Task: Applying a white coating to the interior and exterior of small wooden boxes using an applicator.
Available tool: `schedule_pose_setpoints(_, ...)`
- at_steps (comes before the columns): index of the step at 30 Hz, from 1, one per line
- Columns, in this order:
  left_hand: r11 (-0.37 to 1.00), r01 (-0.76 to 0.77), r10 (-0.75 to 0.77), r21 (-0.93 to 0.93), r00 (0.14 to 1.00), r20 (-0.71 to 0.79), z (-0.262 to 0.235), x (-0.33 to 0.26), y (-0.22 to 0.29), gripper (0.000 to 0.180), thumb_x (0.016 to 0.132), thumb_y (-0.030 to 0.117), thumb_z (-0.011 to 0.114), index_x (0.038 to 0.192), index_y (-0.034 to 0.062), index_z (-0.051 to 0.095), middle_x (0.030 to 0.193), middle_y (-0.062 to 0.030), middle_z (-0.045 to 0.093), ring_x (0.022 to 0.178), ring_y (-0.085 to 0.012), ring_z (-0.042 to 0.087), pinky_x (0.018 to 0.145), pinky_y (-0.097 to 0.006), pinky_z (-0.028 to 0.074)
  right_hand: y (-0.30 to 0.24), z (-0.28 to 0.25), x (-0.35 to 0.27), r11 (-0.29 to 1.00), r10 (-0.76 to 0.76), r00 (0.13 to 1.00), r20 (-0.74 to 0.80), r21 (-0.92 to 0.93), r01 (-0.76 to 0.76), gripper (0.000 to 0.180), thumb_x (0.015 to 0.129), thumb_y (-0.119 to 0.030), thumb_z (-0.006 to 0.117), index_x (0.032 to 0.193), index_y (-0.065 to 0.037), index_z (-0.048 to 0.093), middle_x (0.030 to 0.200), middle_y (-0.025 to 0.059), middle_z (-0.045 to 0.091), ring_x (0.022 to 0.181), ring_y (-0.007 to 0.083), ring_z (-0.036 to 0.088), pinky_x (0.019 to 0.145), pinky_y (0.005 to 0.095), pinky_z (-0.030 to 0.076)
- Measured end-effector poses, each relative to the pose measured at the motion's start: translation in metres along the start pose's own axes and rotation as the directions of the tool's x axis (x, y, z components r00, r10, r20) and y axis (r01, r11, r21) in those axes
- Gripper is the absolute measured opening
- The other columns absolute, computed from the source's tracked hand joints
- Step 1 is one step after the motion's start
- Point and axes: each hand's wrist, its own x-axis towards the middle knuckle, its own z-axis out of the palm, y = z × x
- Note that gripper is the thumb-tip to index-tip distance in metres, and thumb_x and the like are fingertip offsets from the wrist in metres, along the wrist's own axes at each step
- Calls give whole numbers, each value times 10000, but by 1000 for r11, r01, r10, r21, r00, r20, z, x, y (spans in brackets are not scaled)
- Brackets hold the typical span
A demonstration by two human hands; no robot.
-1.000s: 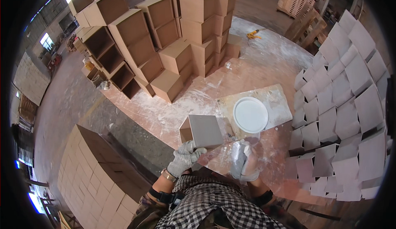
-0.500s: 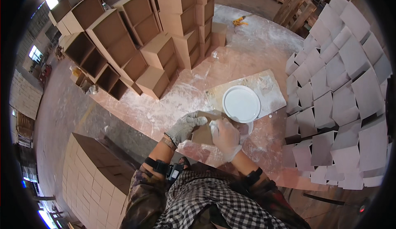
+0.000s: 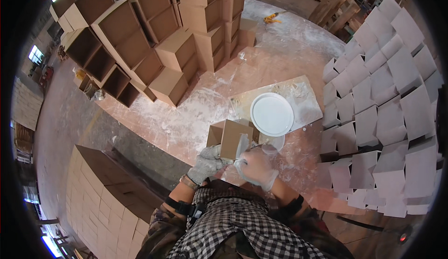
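Note:
My left hand [image 3: 208, 162], in a grey knit glove, grips the lower left edge of a small brown box [image 3: 230, 140]. The box is tilted up in front of me, with an open hollow on its left. My right hand [image 3: 256, 165], in a thin white glove, is closed at the box's lower right edge. A white smear or pale material [image 3: 243, 143] shows along the box face just above its fingers; what those fingers hold cannot be made out. Just beyond stands a round white tub [image 3: 272, 114] with white contents, on a white-stained board [image 3: 305, 105].
Stacked brown boxes [image 3: 170, 84] rise at the far left of the white-smeared reddish table [image 3: 210, 93]. White-coated boxes [image 3: 366, 163] form a tall stack on the right. A yellow tool [image 3: 271, 18] lies at the far edge. More brown boxes [image 3: 100, 189] stand at the near left.
The brown box has been raised and turned, so a face and its hollow now show. Both hands have moved slightly toward me, the right one now at its lower edge.

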Motion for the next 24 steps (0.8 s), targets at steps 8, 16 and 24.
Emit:
schedule_pose_setpoints(8,994,71,-67,77,996,-51,0,12,-8,332,784,215,767,1055,64,650,921,-58,687,841,-128,630,743,-286,516,26,-31,33,929,-108,949,295,371,-10,167,826,-124,550,790,11,642,774,131,650,694,250,637,684,356,500)
schedule_pose_setpoints(16,989,47,-57,-138,996,-65,4,10,-1,321,787,201,771,1050,59,652,926,-44,685,846,-120,620,753,-283,516,43,-43,39,864,-16,999,39,504,-6,157,862,-157,575,908,-17,630,817,106,642,767,230,619,703,318,477)
schedule_pose_setpoints(24,998,52,-56,-45,995,-79,3,4,-5,361,762,244,791,1051,76,655,934,-42,687,850,-113,625,747,-276,511,7,22,3,962,-250,832,-495,-224,156,197,789,-152,619,976,-104,659,990,130,592,960,322,570,803,455,443)
